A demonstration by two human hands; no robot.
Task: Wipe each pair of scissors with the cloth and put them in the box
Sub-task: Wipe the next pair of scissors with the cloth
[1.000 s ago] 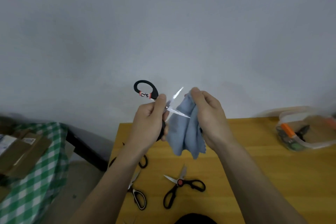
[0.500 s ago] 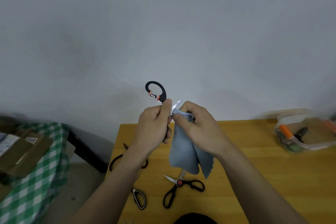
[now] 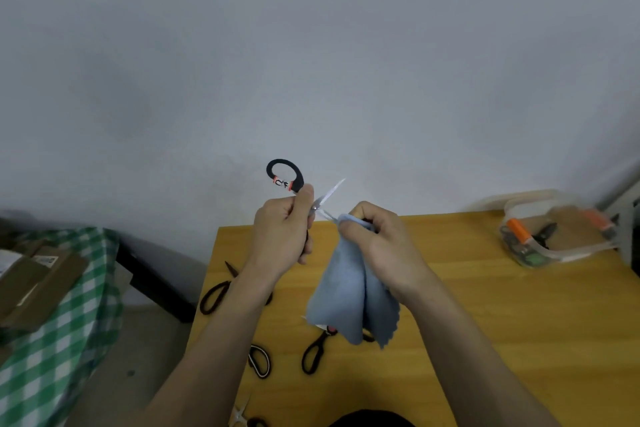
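A pair of black-handled steel scissors (image 3: 294,191) with an orange band on the upper loop is held up above the yellow wooden table (image 3: 502,315), gripped at the handles by the curled fingers of the left hand (image 3: 280,236). The blades are spread: one points up and to the right, and the other is pinched inside the pale blue microfibre cloth (image 3: 349,288) by the right hand (image 3: 377,239), the rest of the cloth hanging loose below.

The main hazard is judged to be the open blades. If the handles are squeezed while the cloth is drawn along, the fabric or a fingertip could be nipped; a thin fold over the edge could also be cut through. The free blade tip is left exposed near the right knuckles.

Several more scissors (image 3: 318,350) are lying on the table beneath the hands, so a dropped pair could strike them. The clear plastic box (image 3: 554,246) with orange clips is set well apart at the far right.
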